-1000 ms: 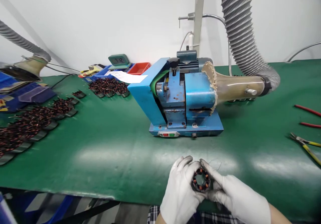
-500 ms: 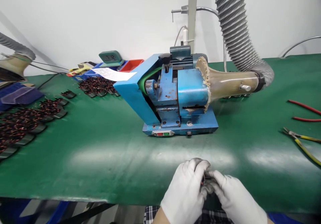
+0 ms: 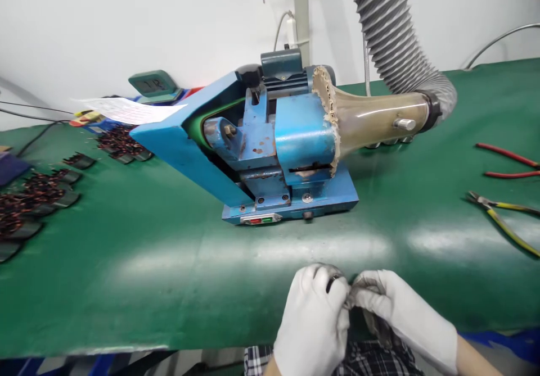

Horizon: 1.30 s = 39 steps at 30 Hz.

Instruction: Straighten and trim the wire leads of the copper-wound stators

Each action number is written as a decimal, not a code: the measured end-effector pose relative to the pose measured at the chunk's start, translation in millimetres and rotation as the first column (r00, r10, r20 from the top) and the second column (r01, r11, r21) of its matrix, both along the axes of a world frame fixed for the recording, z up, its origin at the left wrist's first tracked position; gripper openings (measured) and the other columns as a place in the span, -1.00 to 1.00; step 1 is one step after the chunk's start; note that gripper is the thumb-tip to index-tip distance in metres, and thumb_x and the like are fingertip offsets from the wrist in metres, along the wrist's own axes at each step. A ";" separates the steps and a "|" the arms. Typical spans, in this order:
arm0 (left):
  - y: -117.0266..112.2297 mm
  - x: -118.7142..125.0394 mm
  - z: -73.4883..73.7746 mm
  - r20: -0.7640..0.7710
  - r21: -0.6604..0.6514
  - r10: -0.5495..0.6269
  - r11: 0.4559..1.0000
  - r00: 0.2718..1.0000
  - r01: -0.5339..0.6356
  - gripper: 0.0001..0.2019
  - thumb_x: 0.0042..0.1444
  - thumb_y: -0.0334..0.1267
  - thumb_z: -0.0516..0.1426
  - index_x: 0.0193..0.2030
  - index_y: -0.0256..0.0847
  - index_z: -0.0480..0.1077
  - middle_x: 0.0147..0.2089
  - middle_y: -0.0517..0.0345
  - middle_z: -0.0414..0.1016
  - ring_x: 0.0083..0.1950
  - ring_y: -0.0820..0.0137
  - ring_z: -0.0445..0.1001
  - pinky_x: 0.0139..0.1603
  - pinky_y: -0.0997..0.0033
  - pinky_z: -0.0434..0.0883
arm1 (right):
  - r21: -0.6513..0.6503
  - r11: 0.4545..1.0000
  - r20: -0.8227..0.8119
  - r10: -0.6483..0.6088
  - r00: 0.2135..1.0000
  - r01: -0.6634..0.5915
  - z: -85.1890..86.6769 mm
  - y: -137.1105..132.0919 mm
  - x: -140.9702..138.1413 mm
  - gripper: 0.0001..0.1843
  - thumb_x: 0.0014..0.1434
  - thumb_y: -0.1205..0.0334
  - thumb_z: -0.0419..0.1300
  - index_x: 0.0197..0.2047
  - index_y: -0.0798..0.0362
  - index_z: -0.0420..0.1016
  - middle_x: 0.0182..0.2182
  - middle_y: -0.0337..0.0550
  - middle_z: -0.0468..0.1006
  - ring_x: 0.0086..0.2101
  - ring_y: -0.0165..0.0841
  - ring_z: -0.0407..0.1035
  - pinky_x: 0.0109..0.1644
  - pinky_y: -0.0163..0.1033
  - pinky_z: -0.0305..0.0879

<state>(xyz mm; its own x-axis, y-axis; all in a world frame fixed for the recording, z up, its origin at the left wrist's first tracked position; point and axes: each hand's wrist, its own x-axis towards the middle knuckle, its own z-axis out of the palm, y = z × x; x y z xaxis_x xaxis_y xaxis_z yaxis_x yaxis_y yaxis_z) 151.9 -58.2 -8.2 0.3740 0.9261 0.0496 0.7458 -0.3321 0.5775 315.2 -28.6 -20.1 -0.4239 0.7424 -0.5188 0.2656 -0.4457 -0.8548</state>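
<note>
My left hand (image 3: 313, 315), in a white glove with grey fingertips, is wrapped round a small dark metal part (image 3: 331, 283) near the table's front edge. Only a sliver of the part shows between the fingers. My right hand (image 3: 399, 304), gloved the same way, meets it from the right with thumb and forefinger pinched together. What the pinch holds is hidden. Beyond both hands stands a blue belt-driven machine (image 3: 304, 134) with red and green buttons (image 3: 260, 219) at its front.
Wire-wound metal parts (image 3: 29, 207) lie in rows at the left, and more (image 3: 122, 143) sit behind. Yellow-handled cutters (image 3: 483, 200) and a red-handled tool (image 3: 506, 152) rest at the right. A grey ribbed hose (image 3: 386, 33) joins the machine's duct (image 3: 375, 118). A paper sheet (image 3: 130, 109) lies on the machine.
My right hand has shifted slightly right, its fingers drawn back from around the part to a pinch beside my left hand. The camera view has turned and tilted a little.
</note>
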 end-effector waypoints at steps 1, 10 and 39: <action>-0.6 1.0 -1.5 0.017 0.013 0.016 1.000 1.000 -0.017 -0.74 -0.08 -0.48 -0.02 -0.23 -0.16 0.25 -0.12 0.07 0.31 -0.10 0.21 0.26 -0.10 0.12 0.27 | -0.048 0.999 0.000 -0.021 1.000 0.021 2.8 2.2 3.1 -0.77 0.01 0.13 0.17 -0.52 0.10 0.29 -0.65 -0.34 0.26 -0.62 -0.50 0.11 -0.56 -0.39 0.03; -2.1 4.4 -4.2 0.084 0.017 0.066 0.998 0.994 -0.067 -0.78 -0.03 -0.52 -0.04 -0.28 -0.13 0.24 -0.16 0.14 0.30 -0.13 0.24 0.27 -0.12 0.15 0.25 | 0.630 0.776 0.230 -0.204 0.951 0.014 8.3 -4.9 16.0 -0.91 0.10 0.24 0.17 -0.29 0.01 0.47 -0.30 -0.17 0.50 -0.27 -0.33 0.38 -0.16 -0.24 0.30; -2.2 4.1 4.8 0.096 0.022 0.077 0.997 0.992 -0.080 -0.71 -0.04 -0.56 -0.04 -0.22 -0.13 0.27 -0.07 0.11 0.36 -0.03 0.25 0.34 -0.04 0.08 0.37 | 0.820 0.052 0.569 -0.183 0.802 -0.570 6.0 -6.0 6.8 -0.66 0.21 0.49 -0.19 -0.31 0.09 0.37 -0.56 -0.18 0.39 -0.60 -0.36 0.28 -0.56 -0.27 0.22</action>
